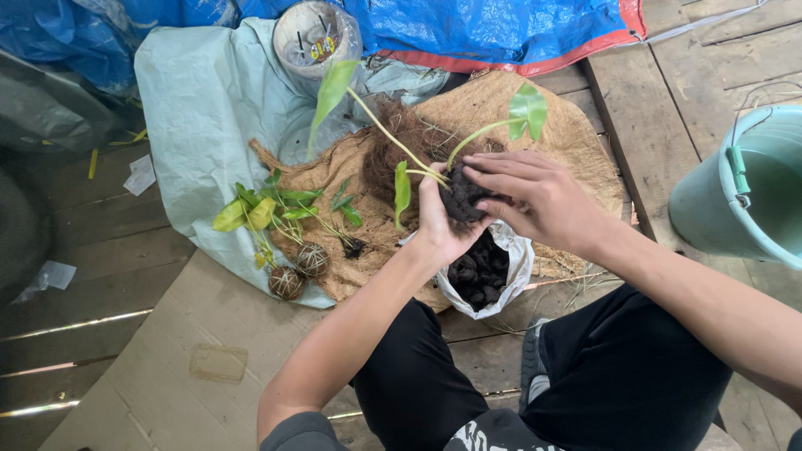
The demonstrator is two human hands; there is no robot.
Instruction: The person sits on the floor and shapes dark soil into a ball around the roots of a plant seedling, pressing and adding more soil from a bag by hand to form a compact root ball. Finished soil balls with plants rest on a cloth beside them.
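Black-trousered knees (585, 376) frame a white bag of dark chunks (484, 271) at the burlap mat's (576, 134) near edge; above it, left hand (439, 221) cups and right hand (535, 196) presses curled fingers around a seedling's dark root ball (464, 200).

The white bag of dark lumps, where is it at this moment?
In the head view, the white bag sits near the middle, on the wooden floor just below both hands, at the edge of the brown fibre mat, in front of the person's knees.
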